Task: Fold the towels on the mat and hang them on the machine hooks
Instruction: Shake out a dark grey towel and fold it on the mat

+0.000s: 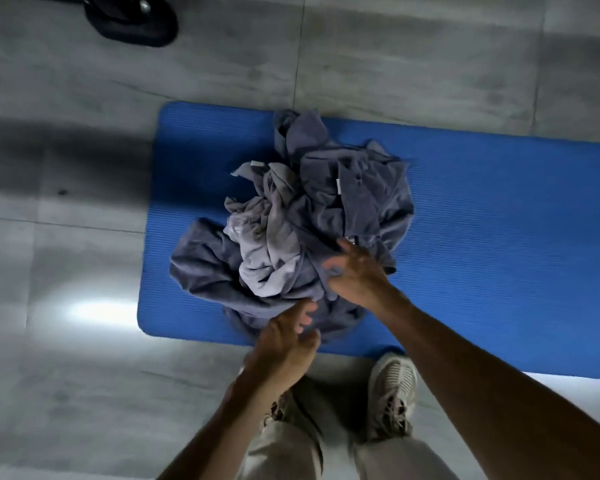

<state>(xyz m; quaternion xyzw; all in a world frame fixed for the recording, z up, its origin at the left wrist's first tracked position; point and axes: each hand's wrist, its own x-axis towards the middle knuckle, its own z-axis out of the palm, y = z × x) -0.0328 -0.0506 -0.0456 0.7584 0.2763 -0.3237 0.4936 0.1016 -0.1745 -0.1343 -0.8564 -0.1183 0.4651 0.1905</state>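
I'm only starting: the towels (302,216) lie heaped on the mat (482,209). My right hand (357,271) seemingly pinches a fold; left hand (284,337) reaches, fingers loosely spread. Next: pull one towel free.

Head view, straight down, mat (482,237) near

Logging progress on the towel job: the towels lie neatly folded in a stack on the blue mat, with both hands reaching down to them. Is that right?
Not quite. The head view shows the towels in a crumpled, unfolded heap, not a neat stack. The rest stands: they lie on the blue mat, and the left hand and right hand reach down to them.
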